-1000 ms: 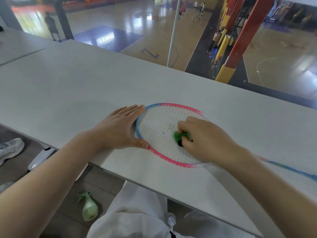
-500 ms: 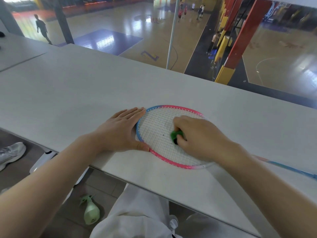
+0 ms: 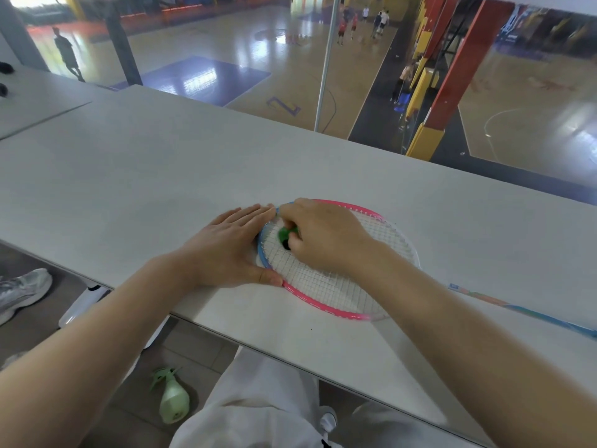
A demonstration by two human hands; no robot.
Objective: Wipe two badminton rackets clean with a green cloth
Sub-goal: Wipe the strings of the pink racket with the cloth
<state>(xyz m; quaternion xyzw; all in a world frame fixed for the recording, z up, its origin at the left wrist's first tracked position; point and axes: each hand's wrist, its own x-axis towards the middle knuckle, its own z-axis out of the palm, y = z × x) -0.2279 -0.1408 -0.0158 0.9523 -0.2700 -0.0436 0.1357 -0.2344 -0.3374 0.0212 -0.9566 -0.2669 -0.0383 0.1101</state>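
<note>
A badminton racket (image 3: 326, 287) with a pink and blue frame lies flat on the grey counter (image 3: 161, 176); its shaft runs off to the right. My left hand (image 3: 226, 250) lies flat on the counter, fingers together, with the thumb against the left edge of the frame. My right hand (image 3: 319, 237) presses a small bunched green cloth (image 3: 285, 233) onto the strings near the blue left end of the head. Most of the cloth is hidden under my fingers. Only one racket is in view.
The counter's near edge runs diagonally above my knees. On the floor below stand a pale green spray bottle (image 3: 172, 400), a white object (image 3: 82, 305) and a grey shoe (image 3: 22, 292). Beyond the counter's far edge is a drop to sports courts.
My right hand has slid the green cloth leftward across the strings, from the middle of the head to its blue left end. My left hand has stayed on the frame.
</note>
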